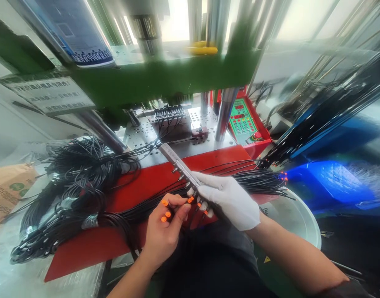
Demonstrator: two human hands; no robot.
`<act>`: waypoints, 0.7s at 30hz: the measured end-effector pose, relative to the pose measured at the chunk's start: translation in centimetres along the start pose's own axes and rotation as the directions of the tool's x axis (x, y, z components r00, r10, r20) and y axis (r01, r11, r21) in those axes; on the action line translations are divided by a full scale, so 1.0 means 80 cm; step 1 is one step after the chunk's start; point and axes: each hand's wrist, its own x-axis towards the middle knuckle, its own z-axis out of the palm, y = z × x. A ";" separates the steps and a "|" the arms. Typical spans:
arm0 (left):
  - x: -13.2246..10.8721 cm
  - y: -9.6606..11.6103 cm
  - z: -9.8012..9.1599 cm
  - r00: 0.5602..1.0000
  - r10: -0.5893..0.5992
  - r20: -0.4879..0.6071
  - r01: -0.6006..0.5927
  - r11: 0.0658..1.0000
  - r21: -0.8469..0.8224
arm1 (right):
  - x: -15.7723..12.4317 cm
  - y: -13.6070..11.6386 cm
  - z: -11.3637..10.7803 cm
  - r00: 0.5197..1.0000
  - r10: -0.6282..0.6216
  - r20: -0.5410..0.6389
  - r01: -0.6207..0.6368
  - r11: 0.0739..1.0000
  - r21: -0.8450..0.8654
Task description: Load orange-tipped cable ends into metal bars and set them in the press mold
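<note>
My right hand (pixel 228 198), in a white glove, is closed round the lower end of a long metal bar (pixel 180 164). A row of short dark pins (pixel 179 178) sticks out from the bar's near side. Bare and pinched, my left hand (pixel 165 231) holds a small orange cap (pixel 190 199) against the bar's lower end. More orange caps (pixel 166 214) poke up between the fingers of this hand. Close to the gloved fingertips, another orange cap (pixel 206 212) sits by the bar. Whatever lies in the left palm is hidden.
A green press with steel columns (pixel 225 114) stands ahead, a metal fixture (pixel 171 116) with cables on its plate. Black cable bundles (pixel 81 169) cover the left of the red table (pixel 81 248). At right are a control panel (pixel 244 118), a white round tub (pixel 304 215) and a blue bin (pixel 332 182).
</note>
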 end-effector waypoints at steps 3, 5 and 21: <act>0.001 -0.001 0.001 1.000 -0.005 -0.009 0.006 0.999 0.039 | 0.000 -0.001 -0.001 1.000 0.002 -0.007 -0.002 1.000 -0.007; 0.002 0.003 0.002 1.000 0.003 -0.025 0.000 0.995 0.103 | 0.000 0.000 -0.001 1.000 0.000 -0.025 -0.001 0.999 -0.042; 0.007 0.030 0.015 1.000 0.023 0.017 -0.028 0.882 0.471 | -0.003 0.009 -0.011 0.986 -0.106 -0.129 0.059 0.944 -0.325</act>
